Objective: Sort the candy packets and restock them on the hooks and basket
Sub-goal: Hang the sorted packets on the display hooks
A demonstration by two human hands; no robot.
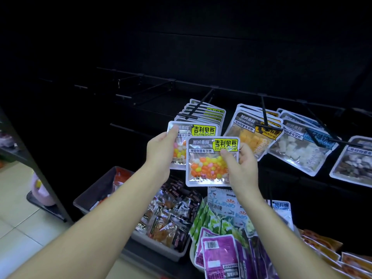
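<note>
1. Yellow-labelled with a clear window, the jelly-bean packet (209,164) sits at frame centre. The right hand (241,170) pinches it, thumb across its right front edge and fingers curled behind.
2. The left hand (159,156) grips a second packet (181,137) of the same kind, just left of and behind the first. Its thumb presses near the upper left corner, and the two packets overlap.
3. Just above them, in the upper middle, a black hook (201,104) carries a row of matching packets (207,113). Whether the left-held packet hangs on that hook or is loose cannot be told.
4. To the right, other hooks hold orange-cube packets (249,137) and white-cube packets (298,150), so it looks like one kind to a hook.
5. The step in hand, by judgement: this pair is sorted and is being restocked onto the jelly-bean hook.
6. The next move likely calls for lining up the packet's top edge, where a hanging hole should be though none shows, with the hook's tip. The packet would then slide back against the row, label outward. The film looks glossy and limp, so a pinch near the top would steady it.
7. Much seems left to do. A grey basket (94,188) at lower left holds dark wrapped sweets. Green packets (213,220) and purple packets (219,256) lie heaped at lower centre-right.
</note>
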